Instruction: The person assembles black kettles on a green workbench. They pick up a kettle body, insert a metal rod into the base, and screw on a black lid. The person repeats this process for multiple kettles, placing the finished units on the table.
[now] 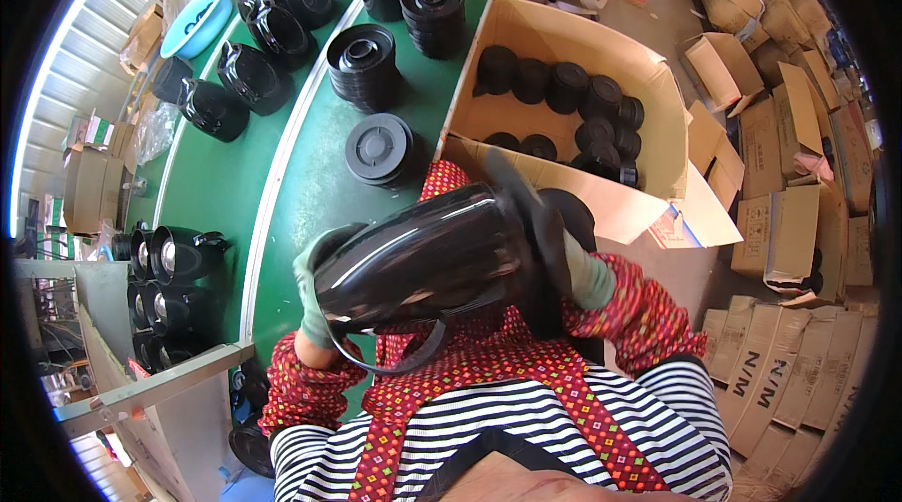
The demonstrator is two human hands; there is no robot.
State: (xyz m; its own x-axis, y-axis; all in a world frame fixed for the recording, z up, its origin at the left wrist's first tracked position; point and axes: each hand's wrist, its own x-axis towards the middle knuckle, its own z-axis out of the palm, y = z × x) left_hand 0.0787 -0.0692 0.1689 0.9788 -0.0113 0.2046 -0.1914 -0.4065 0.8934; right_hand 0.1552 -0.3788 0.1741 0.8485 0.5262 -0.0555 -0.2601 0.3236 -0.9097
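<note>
A glossy black jug (pixel 423 258) lies sideways in front of my chest, its curved handle (pixel 404 356) hanging toward me. My left hand (pixel 315 288), in a pale green glove, is closed round the jug's left end; the jug hides most of its fingers. At the other end, my gloved right hand (pixel 587 272) grips a dark round piece (pixel 531 230), smeared by motion, against the jug. Whether that piece is fastened to the jug I cannot tell. Nearest on the green bench stands a short stack of black round base pieces (pixel 379 147).
Taller stacks of black round pieces (pixel 362 65) and several black jugs (pixel 254 77) stand farther along the green bench (pixel 301 192). A light blue basin (pixel 197 18) is at the far left. To the right, an open carton (pixel 648 108) holds black round pieces; more cartons (pixel 780 352) lie beyond.
</note>
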